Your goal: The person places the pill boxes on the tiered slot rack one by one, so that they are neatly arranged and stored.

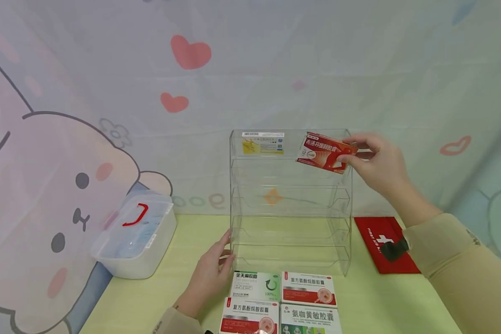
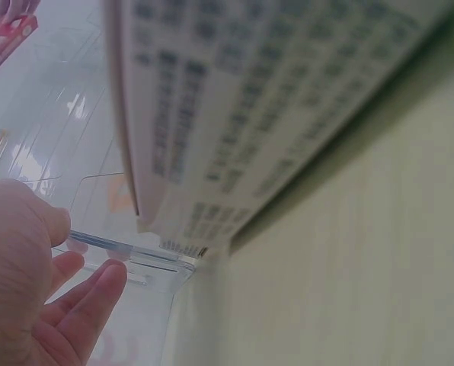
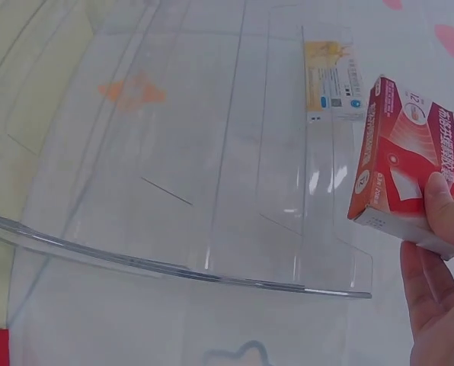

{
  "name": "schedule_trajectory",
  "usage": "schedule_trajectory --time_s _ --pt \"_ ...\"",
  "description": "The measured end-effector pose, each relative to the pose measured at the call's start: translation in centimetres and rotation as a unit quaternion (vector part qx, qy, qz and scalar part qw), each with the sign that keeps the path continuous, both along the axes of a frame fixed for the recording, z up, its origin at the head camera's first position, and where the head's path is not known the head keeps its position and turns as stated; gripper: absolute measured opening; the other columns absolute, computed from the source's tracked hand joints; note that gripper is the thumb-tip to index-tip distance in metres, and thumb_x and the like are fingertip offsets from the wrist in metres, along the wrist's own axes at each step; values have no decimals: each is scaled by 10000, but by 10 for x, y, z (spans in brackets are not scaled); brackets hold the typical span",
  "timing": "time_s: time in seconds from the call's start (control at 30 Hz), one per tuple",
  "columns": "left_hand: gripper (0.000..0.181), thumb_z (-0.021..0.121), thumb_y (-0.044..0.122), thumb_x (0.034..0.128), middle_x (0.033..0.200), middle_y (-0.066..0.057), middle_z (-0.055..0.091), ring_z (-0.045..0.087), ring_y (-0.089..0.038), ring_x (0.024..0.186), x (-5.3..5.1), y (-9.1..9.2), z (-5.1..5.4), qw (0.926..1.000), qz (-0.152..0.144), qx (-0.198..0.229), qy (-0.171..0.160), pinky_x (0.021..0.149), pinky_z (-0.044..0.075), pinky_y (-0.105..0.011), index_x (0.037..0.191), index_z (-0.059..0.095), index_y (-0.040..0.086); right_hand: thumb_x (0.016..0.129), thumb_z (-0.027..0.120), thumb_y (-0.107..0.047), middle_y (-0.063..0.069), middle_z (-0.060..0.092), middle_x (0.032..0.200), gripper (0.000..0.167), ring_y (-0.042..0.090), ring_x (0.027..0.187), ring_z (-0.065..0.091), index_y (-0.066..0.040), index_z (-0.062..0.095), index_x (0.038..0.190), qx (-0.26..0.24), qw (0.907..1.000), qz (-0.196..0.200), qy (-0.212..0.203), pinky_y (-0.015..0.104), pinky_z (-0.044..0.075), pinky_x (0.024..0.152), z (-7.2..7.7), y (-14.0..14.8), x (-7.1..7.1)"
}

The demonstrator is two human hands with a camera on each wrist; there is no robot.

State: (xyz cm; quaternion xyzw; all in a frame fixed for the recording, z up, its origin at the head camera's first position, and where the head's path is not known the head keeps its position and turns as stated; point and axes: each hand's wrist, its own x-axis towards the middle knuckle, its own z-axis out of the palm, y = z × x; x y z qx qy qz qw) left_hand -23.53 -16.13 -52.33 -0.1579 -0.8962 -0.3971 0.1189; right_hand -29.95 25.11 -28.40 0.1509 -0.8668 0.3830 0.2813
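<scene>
My right hand pinches the right end of a red medicine box at the top tier of a clear acrylic rack; the box tilts down to the right. In the right wrist view the box has the thumb on its front and fingers behind. A yellow and white box stands at the left of the top tier. My left hand is at the rack's lower left side; in the left wrist view, that hand has the clear panel edge between thumb and fingers.
Several medicine boxes lie in front of the rack, white with green or red. A white lidded case with a red handle stands to the left. At the right lies a red first aid pouch. A patterned cloth hangs behind.
</scene>
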Motion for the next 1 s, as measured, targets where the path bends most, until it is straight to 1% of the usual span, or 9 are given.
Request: schedule_trajectory --time_s 0.13,0.2,0.27,0.33,0.43,0.5,0.57,0.77,1.0 --pt "750 673 104 1095 1578 -177 622 762 -273 1258 0 0 -1 10000 8 16 -22 1035 684 -313 1750 318 195 998 839 -230 74 714 1321 383 81 1070 714 -146 755 1363 57 9999 -138 -74 -84 477 824 11 -6 -7" --pt "750 672 106 1096 1579 -167 623 762 -269 1258 0 -1 -1 10000 31 15 -41 1033 684 -310 1750 319 199 1001 835 -228 88 704 1326 382 208 1129 715 -135 752 1362 90 9999 -142 -25 -90 465 833 17 -9 -12" --pt "751 670 107 1097 1580 -161 622 760 -266 1261 0 -1 0 10000 48 25 -63 1036 683 -309 1751 315 206 1009 824 -222 100 696 1335 378 262 1172 697 -122 747 1366 98 9998 -142 18 -83 472 855 24 -12 -17" --pt "752 669 107 1097 1582 -165 620 759 -270 1263 1 -1 0 9999 55 40 -77 1038 683 -314 1752 313 208 1013 817 -224 110 690 1350 380 276 1199 682 -114 743 1370 129 9997 -176 66 -25 535 915 30 -15 -22" --pt "754 669 104 1097 1581 -175 618 758 -279 1265 1 -1 0 9999 52 44 -73 1036 685 -321 1752 310 205 1024 802 -227 124 681 1357 374 281 1221 670 -103 742 1372 226 9994 -241 135 206 641 1042 41 -18 -29" --pt "753 668 103 1098 1581 -178 617 758 -283 1267 2 -1 0 9999 44 52 -84 1037 684 -322 1752 311 204 1028 796 -216 134 672 1359 366 289 1225 669 -91 744 1367 287 9990 -288 172 383 650 1088 46 -20 -33" --pt "750 666 104 1099 1579 -180 618 758 -283 1267 2 0 0 9999 30 43 -89 1037 684 -318 1752 310 200 1037 783 -205 137 663 1367 357 288 1237 657 -79 743 1368 358 9986 -348 161 495 637 1109 51 -22 -36" --pt "746 672 79 1090 1556 -208 627 765 -296 1250 3 1 1 10000 -53 44 24 1033 686 -326 1745 322 157 1039 770 -144 167 661 1329 301 320 1228 644 -33 749 1318 479 9978 -406 189 581 632 1112 57 -24 -44" --pt "743 670 75 1090 1558 -200 626 767 -290 1249 4 1 2 10000 -54 34 71 1040 685 -335 1742 322 147 1036 746 -66 166 665 1321 226 353 1275 609 -28 768 1258 620 9972 -390 133 579 645 1085 57 -27 -52"
